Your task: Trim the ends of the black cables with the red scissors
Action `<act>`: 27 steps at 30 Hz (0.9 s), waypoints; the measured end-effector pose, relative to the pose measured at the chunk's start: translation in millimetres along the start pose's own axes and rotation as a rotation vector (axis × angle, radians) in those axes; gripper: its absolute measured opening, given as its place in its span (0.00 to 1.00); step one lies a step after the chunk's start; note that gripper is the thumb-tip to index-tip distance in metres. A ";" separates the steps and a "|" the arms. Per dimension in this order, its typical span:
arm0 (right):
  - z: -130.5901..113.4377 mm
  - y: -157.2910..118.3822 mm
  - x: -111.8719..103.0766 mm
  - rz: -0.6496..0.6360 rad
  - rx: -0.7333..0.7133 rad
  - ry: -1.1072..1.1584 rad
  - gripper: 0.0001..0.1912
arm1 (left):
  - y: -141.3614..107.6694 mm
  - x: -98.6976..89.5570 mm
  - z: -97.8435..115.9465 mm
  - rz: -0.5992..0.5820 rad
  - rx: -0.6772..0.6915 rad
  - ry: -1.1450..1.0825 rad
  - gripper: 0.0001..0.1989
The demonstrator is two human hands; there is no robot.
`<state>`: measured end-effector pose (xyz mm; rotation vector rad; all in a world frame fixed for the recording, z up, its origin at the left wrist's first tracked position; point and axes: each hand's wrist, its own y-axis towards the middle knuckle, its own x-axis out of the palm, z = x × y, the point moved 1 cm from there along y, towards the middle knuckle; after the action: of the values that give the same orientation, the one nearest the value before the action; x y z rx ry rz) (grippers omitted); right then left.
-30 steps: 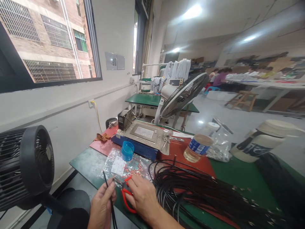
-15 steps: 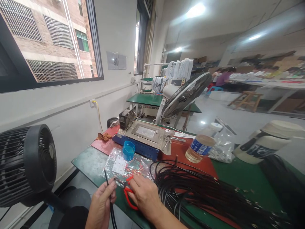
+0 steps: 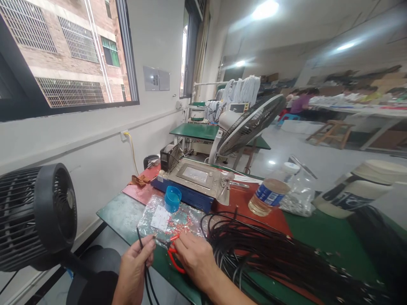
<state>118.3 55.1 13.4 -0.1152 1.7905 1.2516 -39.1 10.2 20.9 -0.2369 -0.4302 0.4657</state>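
My left hand (image 3: 137,259) pinches a black cable (image 3: 147,280) near its end, at the front edge of the table. Thin wire ends stick out past its fingertips. In my right hand (image 3: 197,259) are red-handled scissors (image 3: 175,259), their blades pointing left, close to the wire ends. Whether the blades touch the wires is too small to tell. Small red and white bits (image 3: 182,221) lie on a clear plastic bag (image 3: 149,215) just beyond my hands. A blue round container (image 3: 172,199) stands at the bag's far side.
A bundle of black cables (image 3: 260,250) covers the table to the right. Behind are a blue machine (image 3: 187,195), a labelled bottle (image 3: 267,197) and a white jar (image 3: 356,186). A black fan (image 3: 54,212) stands left, a tilted fan (image 3: 251,123) beyond. People sit in the background.
The view has shifted slightly. Both hands keep nearly the same pose, with the scissors still beside the wire ends.
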 end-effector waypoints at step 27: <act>13.2 6.8 15.3 -0.361 1.077 1.591 0.25 | 0.7 14.3 -36.2 -0.085 -0.010 0.018 0.19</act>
<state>114.1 74.8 6.4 -0.9328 3.2410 -0.5154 -11.5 13.2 -6.3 -0.2312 -0.4236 0.3780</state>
